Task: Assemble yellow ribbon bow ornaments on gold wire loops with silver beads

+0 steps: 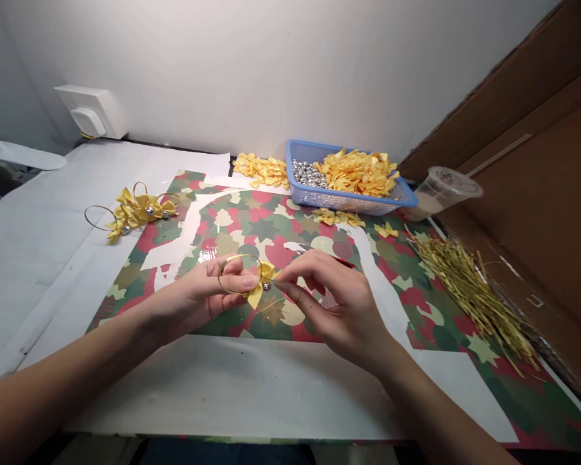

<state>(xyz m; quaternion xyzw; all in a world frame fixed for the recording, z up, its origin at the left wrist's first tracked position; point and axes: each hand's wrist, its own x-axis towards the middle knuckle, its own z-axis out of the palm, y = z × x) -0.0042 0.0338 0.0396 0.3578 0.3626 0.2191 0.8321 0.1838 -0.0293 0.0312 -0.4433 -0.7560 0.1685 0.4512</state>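
Observation:
Between my two hands is a yellow ribbon bow [255,296] with a small silver bell [266,286] at its middle. A loop of gold wire tie [241,256] rises from the bow over my left fingers. My left hand [223,284] pinches the bow and the loop with thumb and fingers. Just to the right of the bell, the thumb and forefinger of my right hand [329,294] are pinched together on the end of the gold tie. A red-edged item lies partly hidden behind my right hand; I cannot make out what it is.
A blue basket [353,199] at the back holds yellow bows [358,171] and silver bells [307,173]. Bows with gold loops [138,213] lie piled on the left. Gold ties [469,294] lie on the right beside a cardboard wall [537,174]. A plastic cup [443,190] leans near the basket.

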